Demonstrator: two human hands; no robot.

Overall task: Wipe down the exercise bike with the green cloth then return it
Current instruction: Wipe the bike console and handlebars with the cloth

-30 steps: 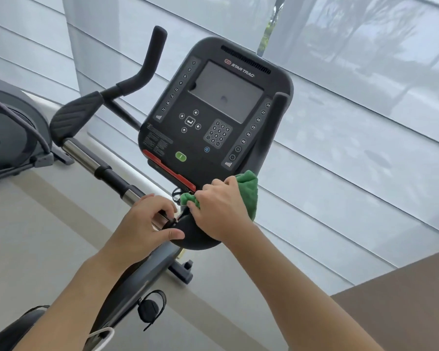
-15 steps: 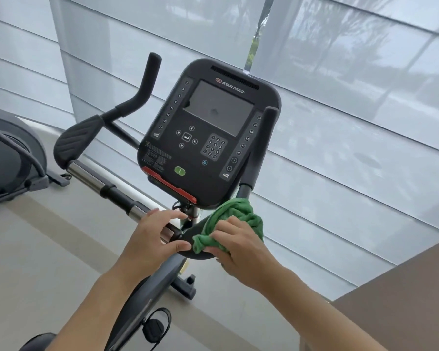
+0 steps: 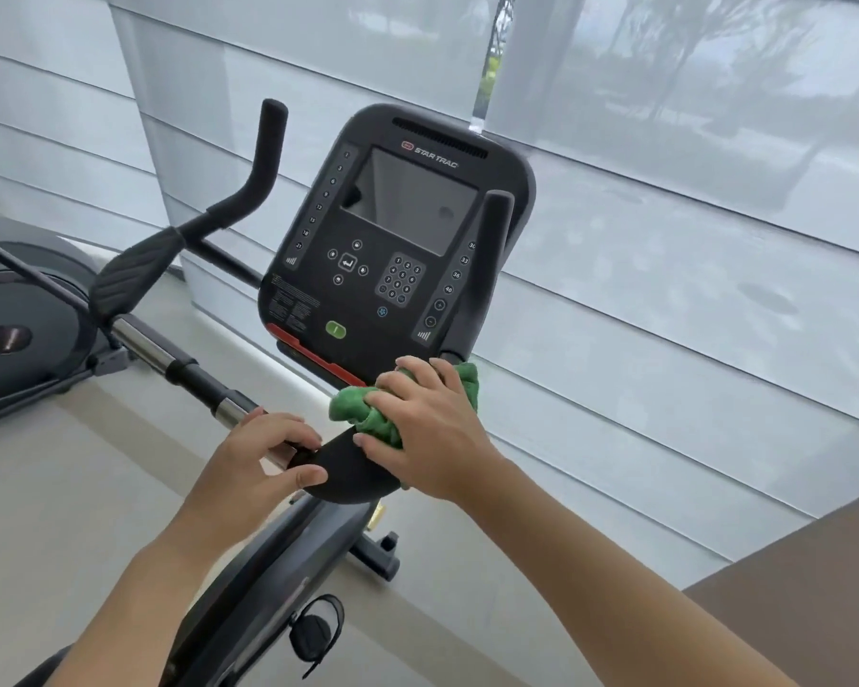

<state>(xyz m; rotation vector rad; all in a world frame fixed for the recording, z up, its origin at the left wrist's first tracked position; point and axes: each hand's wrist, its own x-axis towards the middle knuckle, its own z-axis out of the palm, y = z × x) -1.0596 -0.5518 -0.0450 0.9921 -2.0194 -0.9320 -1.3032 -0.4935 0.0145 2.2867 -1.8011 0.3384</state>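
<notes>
Right hand clenched on bunched green cloth, pressed below exercise bike console to scrub. Left hand pinching handlebar joint, likely steadying frame against wiping pressure.

The scene is lit brightly and evenly by daylight diffused through the translucent white roller blinds, behind which blurred tree shapes are seen. Only faint, soft shadows are cast on the pale beige floor. A dull reflection is carried by the dark glossy console screen. Straight lines are bowed toward the edges by the wide-angle lens, and slight softness is noted throughout.
</notes>
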